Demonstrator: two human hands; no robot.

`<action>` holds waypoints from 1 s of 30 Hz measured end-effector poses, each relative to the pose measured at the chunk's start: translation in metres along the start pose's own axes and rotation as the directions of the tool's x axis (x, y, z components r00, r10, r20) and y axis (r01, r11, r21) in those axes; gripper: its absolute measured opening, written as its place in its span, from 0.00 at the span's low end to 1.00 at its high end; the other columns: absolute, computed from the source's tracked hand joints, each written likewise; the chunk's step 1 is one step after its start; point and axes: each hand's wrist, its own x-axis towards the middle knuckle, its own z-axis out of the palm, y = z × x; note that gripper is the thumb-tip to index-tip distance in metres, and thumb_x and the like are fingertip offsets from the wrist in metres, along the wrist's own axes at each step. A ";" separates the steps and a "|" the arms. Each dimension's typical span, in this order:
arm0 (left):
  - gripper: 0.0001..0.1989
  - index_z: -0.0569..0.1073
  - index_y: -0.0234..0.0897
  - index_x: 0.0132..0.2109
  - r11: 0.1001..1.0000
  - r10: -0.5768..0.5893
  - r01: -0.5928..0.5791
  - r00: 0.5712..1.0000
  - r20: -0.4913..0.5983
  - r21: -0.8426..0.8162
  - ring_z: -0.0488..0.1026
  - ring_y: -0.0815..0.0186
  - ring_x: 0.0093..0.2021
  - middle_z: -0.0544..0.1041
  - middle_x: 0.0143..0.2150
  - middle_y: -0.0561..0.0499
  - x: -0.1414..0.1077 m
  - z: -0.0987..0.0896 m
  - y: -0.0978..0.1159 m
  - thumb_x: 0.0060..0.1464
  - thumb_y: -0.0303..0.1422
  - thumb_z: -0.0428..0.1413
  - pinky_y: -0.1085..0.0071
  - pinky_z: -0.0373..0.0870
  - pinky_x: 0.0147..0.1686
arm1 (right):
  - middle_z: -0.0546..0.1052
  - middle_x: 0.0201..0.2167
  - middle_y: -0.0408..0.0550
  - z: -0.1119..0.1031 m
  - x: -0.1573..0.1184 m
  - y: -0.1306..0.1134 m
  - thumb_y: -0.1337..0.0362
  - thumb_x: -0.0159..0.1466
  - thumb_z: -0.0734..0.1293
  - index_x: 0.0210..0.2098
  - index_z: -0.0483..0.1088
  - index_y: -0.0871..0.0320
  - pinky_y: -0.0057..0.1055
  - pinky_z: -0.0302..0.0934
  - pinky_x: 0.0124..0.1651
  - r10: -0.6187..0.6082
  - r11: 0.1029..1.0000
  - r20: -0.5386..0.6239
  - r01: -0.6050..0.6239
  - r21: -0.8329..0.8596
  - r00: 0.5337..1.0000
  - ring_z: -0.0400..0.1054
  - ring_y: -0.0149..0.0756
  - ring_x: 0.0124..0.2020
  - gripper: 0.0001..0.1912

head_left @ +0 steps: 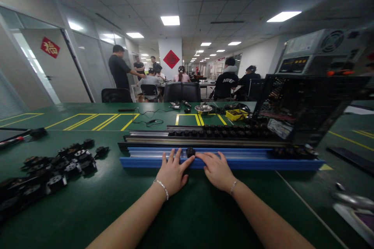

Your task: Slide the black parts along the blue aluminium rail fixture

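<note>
A long blue rail [251, 164] lies across the green table, with a silvery channel along its left part. One small black part [190, 152] sits in the channel near the middle. My left hand [173, 172] rests on the rail with fingers spread, its index fingertip close to the black part. From the right, my right hand [216, 169] reaches the rail, fingers apart, the index fingertip beside the same part. Several black parts [295, 151] sit in the rail's right end. Neither hand is wrapped round anything.
Behind the blue rail lie dark rails [152, 140] with rows of black parts. Loose black parts [58, 167] are heaped at left. An open computer case [309, 105] stands at right. Farther back are a metal bowl [203, 109], a yellow tray [236, 114] and several people.
</note>
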 end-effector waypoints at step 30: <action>0.38 0.47 0.55 0.63 0.987 -0.163 0.162 0.987 -0.015 -0.013 0.53 0.40 0.59 0.53 0.64 0.41 0.009 0.002 0.022 0.47 0.47 0.53 0.36 0.41 0.52 | 0.69 0.50 0.44 0.009 0.002 -0.006 0.68 0.54 0.58 0.55 0.59 0.42 0.52 0.32 0.59 0.037 0.992 -0.079 -0.046 -0.120 0.996 0.58 0.40 0.51 0.29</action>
